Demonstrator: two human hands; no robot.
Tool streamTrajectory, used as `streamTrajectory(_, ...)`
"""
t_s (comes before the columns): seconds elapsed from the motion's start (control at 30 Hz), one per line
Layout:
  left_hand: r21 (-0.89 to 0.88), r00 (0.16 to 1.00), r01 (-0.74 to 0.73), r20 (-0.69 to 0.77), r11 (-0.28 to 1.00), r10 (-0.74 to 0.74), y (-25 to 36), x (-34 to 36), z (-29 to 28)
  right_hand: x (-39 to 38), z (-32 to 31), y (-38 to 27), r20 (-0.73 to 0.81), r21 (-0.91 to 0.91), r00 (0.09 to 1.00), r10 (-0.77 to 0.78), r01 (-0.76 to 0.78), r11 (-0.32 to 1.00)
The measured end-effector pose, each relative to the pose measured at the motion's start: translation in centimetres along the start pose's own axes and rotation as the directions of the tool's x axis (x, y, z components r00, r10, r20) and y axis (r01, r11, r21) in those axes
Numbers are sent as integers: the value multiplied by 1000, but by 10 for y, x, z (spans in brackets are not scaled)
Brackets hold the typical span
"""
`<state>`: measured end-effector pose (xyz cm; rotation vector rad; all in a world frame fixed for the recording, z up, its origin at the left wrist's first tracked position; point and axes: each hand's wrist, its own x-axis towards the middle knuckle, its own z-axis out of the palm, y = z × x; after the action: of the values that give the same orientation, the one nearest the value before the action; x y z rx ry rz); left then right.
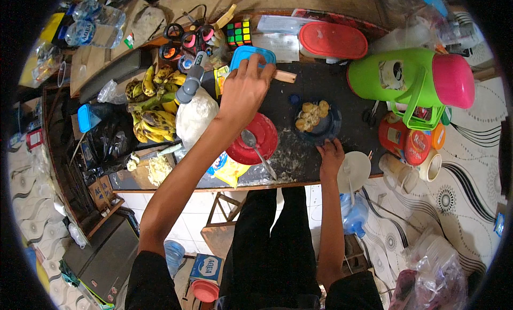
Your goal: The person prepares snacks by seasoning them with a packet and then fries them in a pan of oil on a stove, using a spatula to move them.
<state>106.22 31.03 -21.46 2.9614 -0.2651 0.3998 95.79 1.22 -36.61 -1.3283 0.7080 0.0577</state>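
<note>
My left hand (247,85) reaches over the red bowl (259,133) to the back, fingers curled onto a blue-lidded container (240,54); a short wooden piece (285,76) sticks out right of them. My right hand (330,156) holds the near rim of a dark blue plate (334,125) with small round pale-brown pieces (312,115) on it. A metal spoon (262,155) lies in and across the red bowl. A white bag (195,120) and a yellow packet (232,173) lie beside the bowl, and a white plate with a fork (360,171) sits right of my right hand.
Bananas (152,125), scissors and small items (189,37) crowd the left and back. A green thermos (393,83) lies at the right above red jars (417,147). A red-lidded container (331,38) and a puzzle cube (239,33) are at the back. A wooden stool (219,235) stands below.
</note>
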Motion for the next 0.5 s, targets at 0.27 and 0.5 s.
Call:
streamTrajectory(0.27,-405,974,-46,-221,913,-49,26,-44,-53,-15,17,-53,82,-92,995,-60,68,993)
streamTrajectory(0.5,-597,951,167,-111,785,-287,79,-125,-137,-16,81,-138,303,-287,953,2,90,954)
